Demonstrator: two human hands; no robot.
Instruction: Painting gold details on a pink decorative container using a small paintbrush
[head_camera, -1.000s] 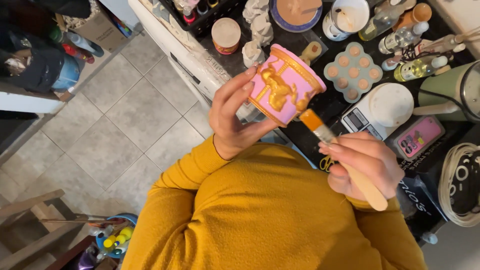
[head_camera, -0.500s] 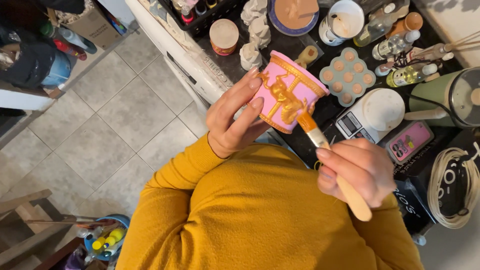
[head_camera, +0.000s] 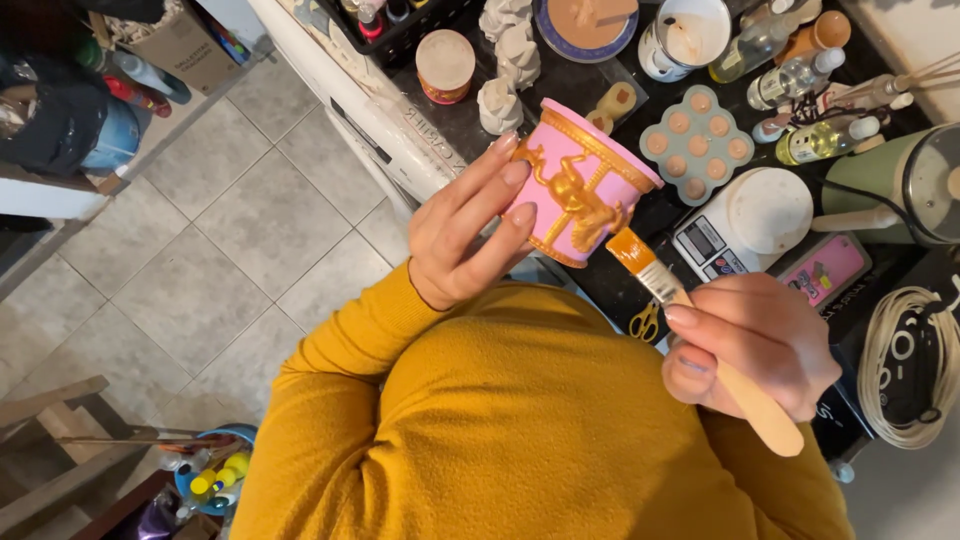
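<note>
My left hand (head_camera: 470, 225) grips a pink cup (head_camera: 585, 185) with a raised gold horse figure and gold rim, holding it tilted above my chest. My right hand (head_camera: 755, 345) holds a flat paintbrush (head_camera: 680, 300) with a wooden handle and orange-gold bristles. The bristle tip touches the lower side of the cup, beside the gold figure. My yellow sweater fills the lower part of the view.
A dark worktop beyond the cup holds a round paint palette (head_camera: 697, 130), a white kitchen scale (head_camera: 745, 225), small bottles (head_camera: 800, 85), white plaster figures (head_camera: 510, 60), a lidded jar (head_camera: 445, 65), a pink phone (head_camera: 825, 270) and coiled cord (head_camera: 905, 365). Tiled floor (head_camera: 200, 260) lies left.
The cup has turned slightly in my left hand. The brush has stroked along the cup's lower side near the gold figure, and my right hand has shifted a little.
</note>
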